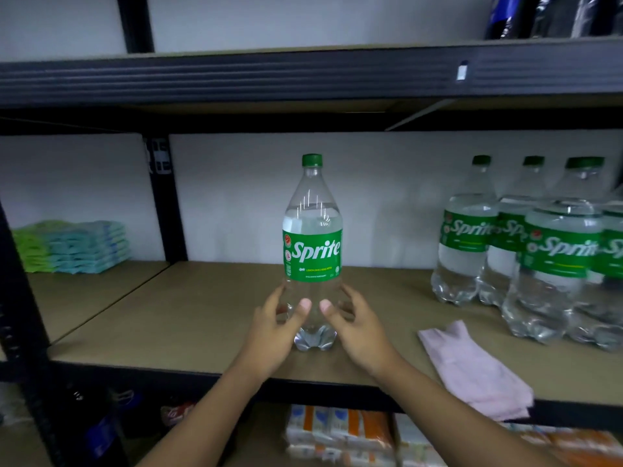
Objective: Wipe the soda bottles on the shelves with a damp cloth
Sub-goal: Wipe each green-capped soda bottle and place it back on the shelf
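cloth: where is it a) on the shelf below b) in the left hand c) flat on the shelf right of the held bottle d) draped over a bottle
c: the cloth lies on the shelf, right of the bottle held by the left hand and right hand.

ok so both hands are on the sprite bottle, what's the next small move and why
Probably free the right hand and reach for the pink cloth, while the left hand steadies the Sprite bottle. Both hands curl round the bottle's lower part, and the cloth lies unheld on the shelf to its right, so wiping cannot start.
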`<action>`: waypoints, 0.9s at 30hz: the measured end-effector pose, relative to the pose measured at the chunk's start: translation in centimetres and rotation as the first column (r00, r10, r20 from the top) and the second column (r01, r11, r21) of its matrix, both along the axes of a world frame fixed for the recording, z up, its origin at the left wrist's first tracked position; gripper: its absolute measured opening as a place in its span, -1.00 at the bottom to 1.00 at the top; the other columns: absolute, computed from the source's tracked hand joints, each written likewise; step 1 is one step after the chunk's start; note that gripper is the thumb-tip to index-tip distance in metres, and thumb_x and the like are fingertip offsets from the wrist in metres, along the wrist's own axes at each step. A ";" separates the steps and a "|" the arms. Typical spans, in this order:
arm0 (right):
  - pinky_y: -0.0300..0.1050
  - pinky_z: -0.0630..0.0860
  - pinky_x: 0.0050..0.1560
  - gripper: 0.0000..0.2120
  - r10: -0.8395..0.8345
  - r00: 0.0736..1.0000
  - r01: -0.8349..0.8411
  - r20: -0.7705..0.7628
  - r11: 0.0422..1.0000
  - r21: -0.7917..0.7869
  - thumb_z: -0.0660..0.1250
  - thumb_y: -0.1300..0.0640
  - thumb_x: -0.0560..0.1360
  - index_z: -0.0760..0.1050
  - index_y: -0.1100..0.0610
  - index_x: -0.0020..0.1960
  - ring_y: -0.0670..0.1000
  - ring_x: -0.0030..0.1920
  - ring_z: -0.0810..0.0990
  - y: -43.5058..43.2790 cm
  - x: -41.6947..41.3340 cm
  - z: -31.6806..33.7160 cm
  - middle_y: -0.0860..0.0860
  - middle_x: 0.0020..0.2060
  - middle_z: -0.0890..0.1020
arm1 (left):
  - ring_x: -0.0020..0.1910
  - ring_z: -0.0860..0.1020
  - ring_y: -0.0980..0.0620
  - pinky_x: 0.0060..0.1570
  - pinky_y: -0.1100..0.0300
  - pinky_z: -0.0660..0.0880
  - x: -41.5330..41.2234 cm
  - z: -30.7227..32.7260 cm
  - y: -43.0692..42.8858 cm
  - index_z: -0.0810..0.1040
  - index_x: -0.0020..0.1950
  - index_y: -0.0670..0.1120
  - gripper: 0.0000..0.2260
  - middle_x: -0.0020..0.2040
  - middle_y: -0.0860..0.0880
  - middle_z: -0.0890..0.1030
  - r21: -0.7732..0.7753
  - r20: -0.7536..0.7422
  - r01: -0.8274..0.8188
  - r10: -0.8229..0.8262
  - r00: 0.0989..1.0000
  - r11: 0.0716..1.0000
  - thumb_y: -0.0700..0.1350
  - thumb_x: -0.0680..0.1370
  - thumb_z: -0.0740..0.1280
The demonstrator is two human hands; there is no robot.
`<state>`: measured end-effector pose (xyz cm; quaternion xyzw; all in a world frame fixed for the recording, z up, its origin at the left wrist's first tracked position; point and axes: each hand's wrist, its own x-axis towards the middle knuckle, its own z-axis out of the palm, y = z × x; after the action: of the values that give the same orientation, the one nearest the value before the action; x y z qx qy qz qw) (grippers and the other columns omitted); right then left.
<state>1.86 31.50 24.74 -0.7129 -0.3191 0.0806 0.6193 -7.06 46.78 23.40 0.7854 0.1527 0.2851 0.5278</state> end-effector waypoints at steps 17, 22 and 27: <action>-0.31 0.54 0.15 -0.59 -0.097 0.995 0.097 -0.018 0.995 0.002 0.38 0.02 0.61 0.35 -0.24 0.37 -0.34 0.15 0.55 -8.5 0.6 -1.2 -0.29 0.16 0.53 | 0.36 0.42 0.32 0.47 0.03 0.41 1.8 -0.3 -7.3 0.31 0.47 0.20 -0.33 0.31 0.33 0.44 -0.079 0.106 0.112 -0.103 0.989 0.991 0.37 0.44 0.44; -0.32 0.45 0.24 -0.74 -0.238 0.945 0.274 0.222 0.951 -0.145 0.37 0.03 0.62 0.60 0.00 0.30 -0.32 0.08 0.57 -10.5 1.9 -0.1 -0.24 0.09 0.62 | 0.33 0.44 0.34 0.46 0.06 0.42 1.6 -0.3 -7.3 0.29 0.48 0.22 -0.35 0.28 0.36 0.45 -0.071 0.098 0.120 -0.113 0.989 0.990 0.28 0.44 0.41; 0.07 0.29 0.47 -0.61 -0.178 0.853 0.453 0.491 0.719 -0.527 0.26 -0.20 0.62 0.55 -0.07 0.36 0.09 0.42 0.43 -12.8 4.5 -0.4 -0.07 0.38 0.50 | 0.35 0.46 0.30 0.45 0.10 0.40 1.5 -0.4 -7.6 0.32 0.53 0.16 -0.33 0.28 0.34 0.46 -0.064 0.119 0.113 -0.105 0.987 0.991 0.22 0.45 0.40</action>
<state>6.31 18.66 24.38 -0.9220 -0.2657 -0.0773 0.2710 -5.59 39.17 23.04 0.7556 0.0887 0.2950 0.5781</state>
